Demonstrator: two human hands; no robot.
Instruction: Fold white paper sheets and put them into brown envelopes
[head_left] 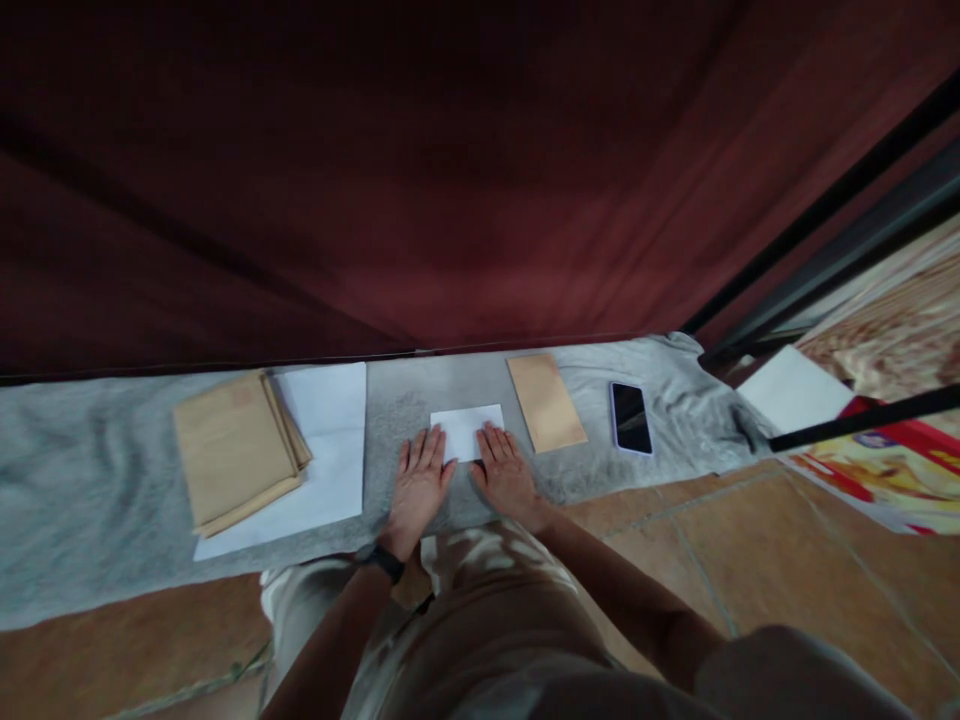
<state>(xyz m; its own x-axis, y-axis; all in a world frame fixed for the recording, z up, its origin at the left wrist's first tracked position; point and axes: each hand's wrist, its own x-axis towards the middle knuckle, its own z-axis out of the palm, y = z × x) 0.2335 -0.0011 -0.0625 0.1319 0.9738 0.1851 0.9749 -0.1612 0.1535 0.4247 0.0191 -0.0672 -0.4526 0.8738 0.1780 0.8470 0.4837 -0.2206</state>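
A small white sheet of paper (466, 425), perhaps folded, lies flat on the grey cloth in front of me. My left hand (420, 480) presses flat on its left side, fingers stretched out. On its right side rests my right hand (506, 475), also flat with the fingers extended. Just right of that hand lies a single brown envelope (549, 402). Off to the left, a stack of brown envelopes (236, 450) sits partly on top of larger white paper (330, 440).
A phone (631, 418) lies screen up at the right. Grey cloth (67, 480) covers the long narrow surface, with a dark red curtain-like sheet (465, 220) behind it. Black bars (840, 230), a colourful printed box (892, 470) and white paper (796, 393) are far right.
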